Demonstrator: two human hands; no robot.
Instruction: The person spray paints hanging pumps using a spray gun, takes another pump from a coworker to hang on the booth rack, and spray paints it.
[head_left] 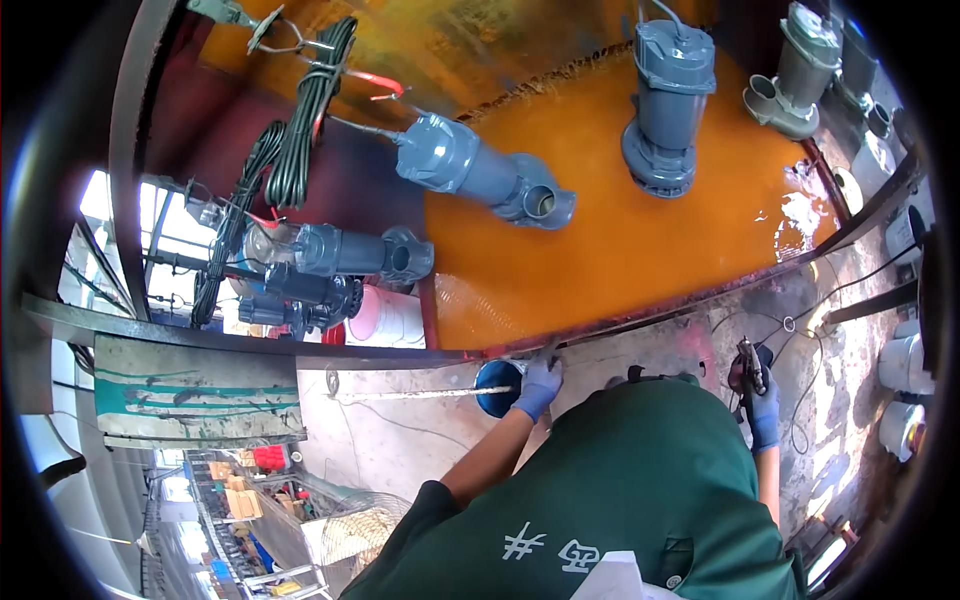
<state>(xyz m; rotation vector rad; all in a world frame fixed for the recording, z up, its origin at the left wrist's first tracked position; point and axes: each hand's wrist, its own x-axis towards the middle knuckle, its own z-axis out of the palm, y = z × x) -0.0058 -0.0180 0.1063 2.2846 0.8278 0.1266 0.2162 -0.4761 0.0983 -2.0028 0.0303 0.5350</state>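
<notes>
Pot (494, 376): blue inside, just left of the left hand (541, 386), a pale rod (425, 394) across it
Left hand: gloved, fingers bent beside the rim (I cannot tell whether they grip)
Spray gun (750, 366): well right of the pot, in the right hand (765, 408)
Right hand: gloved, curled round the gun
Pumps (668, 105): grey, beyond both hands

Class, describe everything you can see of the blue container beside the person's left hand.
The blue container looks round, with a deep blue interior and open mouth facing the camera; whether it holds liquid and what it is made of are unclear. It sits just below the near edge of the orange surface in the picture. The gloved left hand touches its right side, apparently gripping it. A long pale rod reaches its mouth from the left.
</notes>
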